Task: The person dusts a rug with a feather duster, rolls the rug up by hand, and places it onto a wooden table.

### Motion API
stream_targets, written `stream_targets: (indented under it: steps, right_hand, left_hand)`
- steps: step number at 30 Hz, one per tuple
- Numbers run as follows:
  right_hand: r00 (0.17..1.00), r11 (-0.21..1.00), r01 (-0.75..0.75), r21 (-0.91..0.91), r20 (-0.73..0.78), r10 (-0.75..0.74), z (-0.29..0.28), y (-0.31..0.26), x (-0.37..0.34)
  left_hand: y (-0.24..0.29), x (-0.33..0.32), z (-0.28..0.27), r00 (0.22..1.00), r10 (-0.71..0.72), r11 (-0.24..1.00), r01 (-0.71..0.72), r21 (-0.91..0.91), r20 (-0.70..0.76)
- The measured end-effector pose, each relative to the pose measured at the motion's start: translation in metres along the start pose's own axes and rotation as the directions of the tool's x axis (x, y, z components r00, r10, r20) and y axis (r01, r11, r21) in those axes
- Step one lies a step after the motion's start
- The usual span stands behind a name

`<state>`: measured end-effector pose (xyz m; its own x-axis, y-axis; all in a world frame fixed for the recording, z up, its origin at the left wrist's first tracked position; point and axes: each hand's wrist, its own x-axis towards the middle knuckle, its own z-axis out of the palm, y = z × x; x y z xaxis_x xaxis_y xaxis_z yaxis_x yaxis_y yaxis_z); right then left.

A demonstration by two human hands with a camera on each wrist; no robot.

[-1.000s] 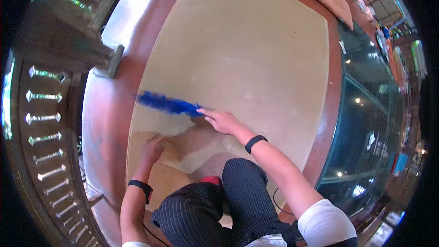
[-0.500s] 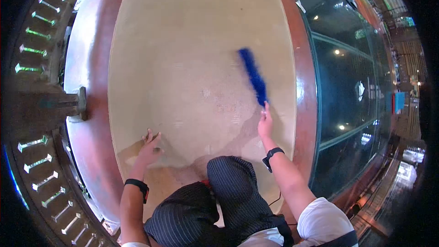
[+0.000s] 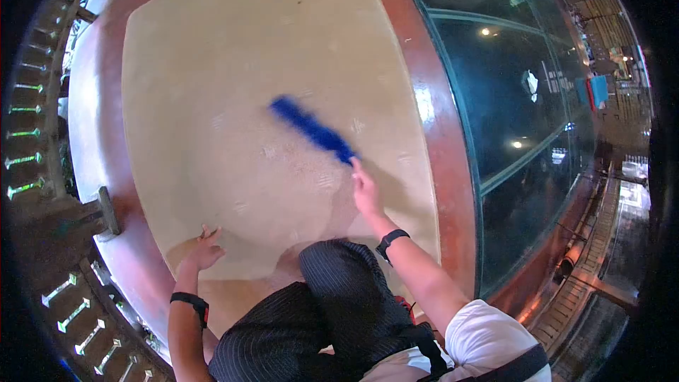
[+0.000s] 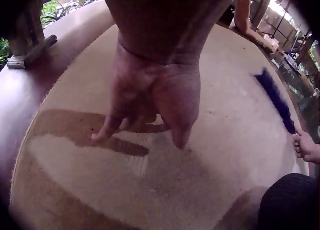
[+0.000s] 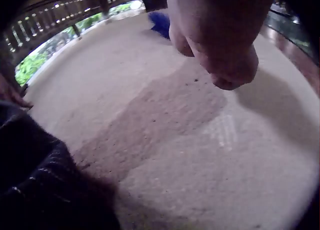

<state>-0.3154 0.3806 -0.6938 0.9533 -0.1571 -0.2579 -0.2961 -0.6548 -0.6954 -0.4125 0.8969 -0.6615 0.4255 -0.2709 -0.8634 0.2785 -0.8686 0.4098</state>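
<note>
Closest in was the white sleeve (image 3: 488,332) on the right arm, and beside it the striped trousers (image 3: 276,332), knees bent, right over the mat (image 3: 212,56)! A dark band (image 3: 191,302) circled the left wrist, another band (image 3: 390,242) the right. Then the hands, well apart from each other: the left hand (image 3: 202,250) was low over the near left part of the mat, fingers spread and gripping nothing; whether its tips touched the surface, I couldn't tell. Over to the right hand (image 3: 366,187), and that one had a grip, fingers curled round the near end of the duster (image 3: 311,129)! Blue, fluffy, a little blurred, it slanted away to the far left over the middle of the mat; contact with it was impossible to call. Shadows fell across the pale mat. Past its right edge ran the red border (image 3: 460,212), and beyond that the dark glass (image 3: 495,78), lights gleaming in it, a white scrap (image 3: 532,86) showing there too. Out left, the wooden railing (image 3: 74,315)!
</note>
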Motion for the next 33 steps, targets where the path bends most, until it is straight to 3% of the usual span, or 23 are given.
stream_targets:
  steps: [3,6,8,9,10,12,14,15,16,18,19,20,21,22,23,24,27,28,30,31,33]
  right_hand:
    - [0.929,0.96,-0.279,-0.009,-0.257,0.268,-0.041,0.042,0.013]
    - [0.716,0.853,-0.486,0.189,-0.473,0.513,-0.071,0.103,0.027]
    - [0.604,0.806,-0.271,0.526,-0.56,0.568,-0.072,0.156,0.038]
    - [0.579,0.804,-0.152,0.575,-0.607,0.544,-0.069,0.171,0.041]
    - [0.533,0.931,-0.238,0.277,-0.764,0.364,-0.067,0.13,0.039]
    - [0.814,1.0,-0.012,-0.007,-0.58,0.006,-0.054,0.081,0.016]
    - [0.934,0.999,0.016,-0.038,-0.357,-0.028,-0.055,0.052,-0.008]
    - [0.957,0.994,-0.107,0.029,-0.267,0.111,-0.056,0.044,-0.015]
    - [0.954,0.968,-0.238,0.072,-0.169,0.247,-0.055,0.039,-0.022]
    - [0.864,0.89,-0.382,0.249,-0.247,0.439,-0.049,0.08,-0.011]
    - [0.806,0.81,-0.337,0.481,-0.297,0.512,-0.042,0.122,0.002]
    - [0.759,0.603,-0.165,0.78,-0.29,0.583,-0.037,0.172,0.018]
    - [0.749,0.302,0.037,0.953,-0.226,0.622,-0.037,0.226,0.036]
    - [0.758,0.217,0.039,0.975,-0.17,0.63,-0.05,0.229,0.045]
    - [0.76,0.277,-0.013,0.961,-0.171,0.627,-0.065,0.193,0.045]
    - [0.772,0.418,-0.101,0.903,-0.194,0.605,-0.082,0.148,0.036]
    - [0.915,0.785,-0.228,0.576,-0.149,0.375,-0.119,0.041,-0.002]
    - [0.966,0.941,-0.146,0.306,-0.163,0.203,-0.12,0.032,-0.011]
    - [0.984,0.98,0.093,0.175,0.136,-0.118,-0.127,-0.006,-0.025]
    - [0.921,0.967,0.223,0.124,0.299,-0.251,-0.135,-0.038,-0.03]
    - [0.745,0.936,0.338,0.099,0.58,-0.33,-0.169,-0.14,-0.059]
  left_hand:
    - [0.0,0.0,0.0,0.999,-0.038,0.991,0.035,0.126,0.019]
    - [0.04,-0.02,-0.019,0.993,-0.118,0.993,0.118,-0.008,0.024]
    - [0.048,-0.025,-0.022,0.991,-0.13,0.991,0.131,-0.016,0.027]
    - [0.052,-0.027,-0.023,0.99,-0.137,0.99,0.138,-0.021,0.023]
    - [0.059,-0.031,-0.026,0.99,-0.141,0.99,0.141,0.005,0.008]
    - [0.073,-0.04,-0.031,0.988,-0.152,0.986,0.153,0.063,-0.02]
    - [0.053,-0.034,-0.019,0.987,-0.093,0.978,0.115,0.175,-0.131]
    - [0.044,-0.032,-0.016,0.981,-0.057,0.968,0.099,0.232,-0.183]
    - [0.049,-0.038,-0.019,0.974,-0.071,0.963,0.122,0.24,-0.213]
    - [0.062,-0.052,-0.017,0.955,-0.106,0.954,0.177,0.244,-0.276]
    - [0.066,-0.06,-0.013,0.942,-0.107,0.979,0.156,0.133,-0.317]
    - [0.069,-0.07,-0.008,0.927,-0.111,0.992,0.127,0.023,-0.358]
    - [0.069,-0.081,-0.005,0.909,-0.114,0.993,0.089,-0.082,-0.401]
    - [0.062,-0.087,-0.001,0.915,-0.071,0.997,0.058,-0.045,-0.397]
    - [0.053,-0.089,0.007,0.919,-0.028,1.0,0.028,-0.006,-0.393]
    - [0.047,-0.097,0.013,0.922,0.015,0.999,-0.003,0.033,-0.386]
    - [0.061,-0.142,0.025,0.91,-0.062,0.986,-0.009,-0.169,-0.41]
    - [0.07,-0.16,0.023,0.89,-0.073,0.973,-0.036,-0.229,-0.449]
    - [0.093,-0.203,0.017,0.856,-0.091,0.935,-0.102,-0.34,-0.509]
    - [0.122,-0.228,0.006,0.747,-0.017,0.95,-0.195,-0.244,-0.665]
    - [0.198,-0.29,-0.014,0.464,0.132,0.947,-0.321,-0.027,-0.876]
